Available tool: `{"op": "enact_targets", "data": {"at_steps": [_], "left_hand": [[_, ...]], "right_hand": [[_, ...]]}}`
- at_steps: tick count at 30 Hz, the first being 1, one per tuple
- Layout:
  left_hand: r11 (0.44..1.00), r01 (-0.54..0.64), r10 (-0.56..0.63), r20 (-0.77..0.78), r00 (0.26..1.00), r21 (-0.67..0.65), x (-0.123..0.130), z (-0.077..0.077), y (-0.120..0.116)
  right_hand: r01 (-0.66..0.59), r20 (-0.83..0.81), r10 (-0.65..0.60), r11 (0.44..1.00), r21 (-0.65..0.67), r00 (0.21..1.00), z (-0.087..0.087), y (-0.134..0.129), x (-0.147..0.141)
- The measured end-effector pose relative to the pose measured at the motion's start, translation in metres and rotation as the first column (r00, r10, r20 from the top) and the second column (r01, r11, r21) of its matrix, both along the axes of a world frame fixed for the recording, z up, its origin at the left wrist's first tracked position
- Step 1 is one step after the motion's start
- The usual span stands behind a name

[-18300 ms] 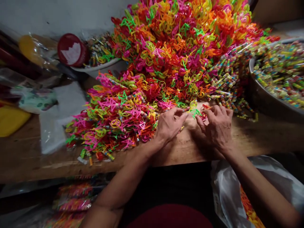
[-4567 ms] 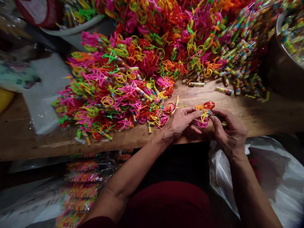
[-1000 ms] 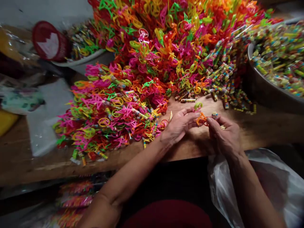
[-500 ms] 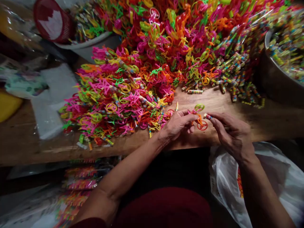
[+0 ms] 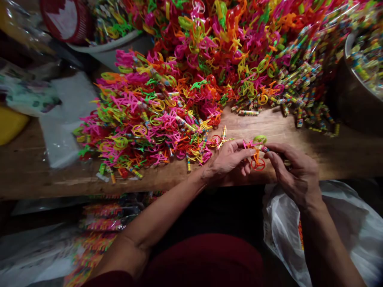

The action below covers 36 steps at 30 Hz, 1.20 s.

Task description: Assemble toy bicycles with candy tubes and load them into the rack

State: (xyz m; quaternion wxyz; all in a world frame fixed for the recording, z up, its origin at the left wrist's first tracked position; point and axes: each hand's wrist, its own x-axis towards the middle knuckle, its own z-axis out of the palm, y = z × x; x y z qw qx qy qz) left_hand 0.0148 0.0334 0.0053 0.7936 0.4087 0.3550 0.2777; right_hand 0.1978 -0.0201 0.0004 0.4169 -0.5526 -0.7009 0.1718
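My left hand [image 5: 231, 157] pinches a small plastic toy bicycle [image 5: 257, 158] with an orange frame, a red wheel and a yellow-green wheel, just above the front of the wooden table [image 5: 287, 135]. A bit of pink plastic shows by its fingertips. Between my right thumb and forefinger is a small candy tube [image 5: 265, 149] with a colourful wrapper; most of it is hidden by my right hand [image 5: 295, 167]. The tube's end meets the toy bicycle at my left fingertips. Left of my hands lies a heap of bright plastic toy bicycles [image 5: 149, 115].
More toy parts pile up at the back. Several candy tubes [image 5: 299, 87] lie loose beside a dark metal pot [image 5: 356, 95] at right. A grey tub [image 5: 110, 54] and red basket [image 5: 66, 20] stand back left. A white plastic bag [image 5: 284, 223] hangs below the table edge.
My right hand has brought the candy tube up against the toy bicycle in my left hand. The gap between them has closed. The whole view has shifted slightly.
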Motion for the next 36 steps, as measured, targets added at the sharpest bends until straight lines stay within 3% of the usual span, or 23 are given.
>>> {"op": "enact_targets", "data": {"at_steps": [3, 9, 14, 24, 29, 36], "left_hand": [[1.0, -0.003, 0.002, 0.024, 1.0, 0.012, 0.001, -0.001, 0.001], [1.0, 0.022, -0.021, -0.031, 0.999, 0.008, 0.002, 0.0, 0.005], [0.999, 0.041, -0.041, -0.034, 0.999, 0.013, 0.003, -0.005, 0.003], [0.999, 0.047, -0.047, -0.013, 0.999, -0.001, 0.002, -0.007, 0.004], [0.995, 0.07, -0.063, -0.102, 0.993, 0.069, 0.006, -0.005, 0.005], [0.994, 0.098, -0.103, -0.132, 0.986, -0.043, 0.009, -0.006, -0.007]], "right_hand": [[-0.017, 0.034, 0.016, 1.0, 0.018, 0.999, -0.004, 0.0, 0.0], [0.139, -0.013, -0.139, 0.99, 0.028, 0.99, -0.009, -0.004, 0.002], [0.031, 0.03, -0.031, 0.999, 0.03, 0.999, -0.007, -0.006, -0.001], [-0.055, 0.076, 0.052, 0.998, 0.035, 0.996, -0.006, -0.007, 0.002], [-0.063, 0.117, 0.056, 0.996, 0.061, 0.992, -0.011, -0.009, 0.006], [-0.148, 0.2, 0.121, 0.981, 0.128, 0.972, -0.013, -0.017, 0.01]]}}
